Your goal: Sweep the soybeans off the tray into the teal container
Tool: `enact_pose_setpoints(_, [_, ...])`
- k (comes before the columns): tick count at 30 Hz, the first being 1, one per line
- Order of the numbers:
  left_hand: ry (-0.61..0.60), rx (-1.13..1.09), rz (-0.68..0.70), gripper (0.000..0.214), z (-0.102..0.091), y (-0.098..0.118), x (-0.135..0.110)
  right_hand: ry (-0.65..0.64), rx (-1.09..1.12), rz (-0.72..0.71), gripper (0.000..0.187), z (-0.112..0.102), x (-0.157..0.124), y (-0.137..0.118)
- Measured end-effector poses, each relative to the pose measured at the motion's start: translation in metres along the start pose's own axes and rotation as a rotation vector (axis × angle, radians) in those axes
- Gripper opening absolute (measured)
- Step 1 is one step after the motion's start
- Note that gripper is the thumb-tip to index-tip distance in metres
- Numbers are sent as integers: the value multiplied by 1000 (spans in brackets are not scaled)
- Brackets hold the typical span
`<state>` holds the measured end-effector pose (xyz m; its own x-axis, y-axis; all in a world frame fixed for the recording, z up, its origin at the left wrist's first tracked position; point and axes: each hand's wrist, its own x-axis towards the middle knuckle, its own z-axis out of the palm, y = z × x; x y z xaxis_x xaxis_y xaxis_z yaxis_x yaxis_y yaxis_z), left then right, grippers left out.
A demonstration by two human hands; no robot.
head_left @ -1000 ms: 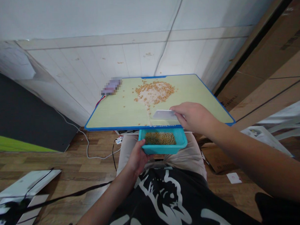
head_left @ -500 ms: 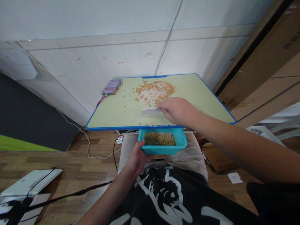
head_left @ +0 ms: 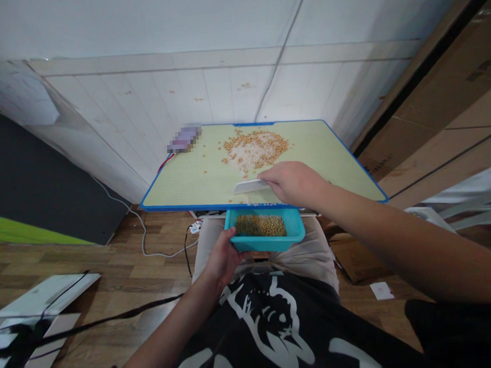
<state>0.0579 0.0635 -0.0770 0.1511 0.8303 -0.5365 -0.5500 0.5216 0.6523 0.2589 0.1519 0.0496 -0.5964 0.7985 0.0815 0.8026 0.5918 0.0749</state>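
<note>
My right hand (head_left: 291, 182) is closed on a flat white card (head_left: 249, 186), holding it edge-down on a pale green table with a blue rim (head_left: 177, 207), near the front edge. My left hand (head_left: 222, 257) grips the left end of a teal tub (head_left: 266, 243) of beans (head_left: 261, 225), held just below the table's front edge over my lap. Farther back on the table lies a heap of tan beans mixed with white grains (head_left: 254, 147), with stray beans scattered around it.
A blurred purple object (head_left: 183, 139) sits at the table's back left corner with a red cable. White cables (head_left: 150, 248) trail over the wooden floor. Cardboard boxes (head_left: 449, 104) lean at the right, a white panelled wall stands behind.
My right hand moved the card leftward and back along the table, then drew it slightly nearer the front edge. The tub and left hand stayed in place.
</note>
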Motion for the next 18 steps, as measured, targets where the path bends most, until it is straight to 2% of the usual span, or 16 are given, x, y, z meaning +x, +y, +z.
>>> enact_pose_setpoints(12, [-45,21,21,47,-5,-3,3,22,29,-36,34,-1,-21,-2])
enact_pose_setpoints(18, [-19,30,19,45,-3,-2,2,73,31,-63,31,1,-31,1])
